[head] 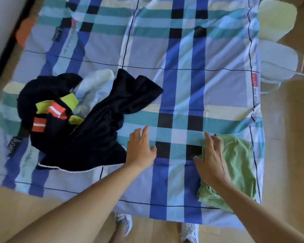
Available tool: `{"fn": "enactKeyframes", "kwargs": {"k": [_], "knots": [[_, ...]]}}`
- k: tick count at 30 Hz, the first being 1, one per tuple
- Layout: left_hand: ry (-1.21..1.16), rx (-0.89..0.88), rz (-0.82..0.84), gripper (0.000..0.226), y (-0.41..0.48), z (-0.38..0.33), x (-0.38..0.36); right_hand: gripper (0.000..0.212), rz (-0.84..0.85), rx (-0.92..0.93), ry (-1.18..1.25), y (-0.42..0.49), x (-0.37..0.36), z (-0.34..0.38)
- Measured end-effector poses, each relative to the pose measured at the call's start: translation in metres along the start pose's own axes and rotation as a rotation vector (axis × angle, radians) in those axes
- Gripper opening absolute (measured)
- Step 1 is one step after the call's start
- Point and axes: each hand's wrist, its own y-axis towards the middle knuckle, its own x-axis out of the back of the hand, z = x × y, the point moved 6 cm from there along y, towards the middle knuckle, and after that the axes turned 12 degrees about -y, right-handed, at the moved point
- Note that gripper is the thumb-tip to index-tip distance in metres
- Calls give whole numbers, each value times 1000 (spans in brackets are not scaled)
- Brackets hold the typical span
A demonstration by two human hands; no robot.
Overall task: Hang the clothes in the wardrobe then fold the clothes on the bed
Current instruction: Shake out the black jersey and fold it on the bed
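Observation:
A folded light green garment (235,165) lies at the right front of the bed. My right hand (211,163) rests flat on its left edge with fingers straight. My left hand (140,148) hovers open over the plaid bedsheet (181,81), right beside the hem of a dark navy garment (102,130) with a white beaded edge. That garment lies crumpled in a pile at the left. A black piece with yellow-green and orange-red reflective patches (47,109) sits in the same pile. A pale white-blue garment (93,88) pokes out behind it.
White and pale yellow pillows or cushions (277,41) sit off the bed's right edge. An orange object (25,32) shows at the far left beside a dark-edged panel. My white shoes (188,232) stand on the wooden floor at the bed's front edge.

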Motion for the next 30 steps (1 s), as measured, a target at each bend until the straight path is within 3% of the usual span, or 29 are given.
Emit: {"fn": "enactKeyframes", "kwargs": {"k": [5, 8, 11, 15, 18, 23, 26, 30], "knots": [[178, -10, -304, 69, 39, 75, 118, 88, 51, 52, 6, 23, -33, 93], [186, 108, -397, 67, 62, 126, 180, 86, 88, 78, 46, 33, -57, 147], [164, 228, -391, 74, 77, 171, 217, 86, 106, 139, 69, 39, -75, 201], [275, 384, -287, 100, 83, 227, 236, 85, 120, 225, 49, 50, -92, 265], [135, 475, -267, 89, 77, 258, 249, 84, 126, 290, 50, 55, -105, 303], [-53, 253, -401, 21, 57, 258, 277, 85, 155, 318, 46, 49, -116, 339], [-225, 75, -449, 35, 36, 242, 291, 87, 197, 353, 66, 36, -108, 360], [-397, -124, -507, 32, 3, 189, 327, 93, 290, 459, 133, 14, -76, 398]]}}
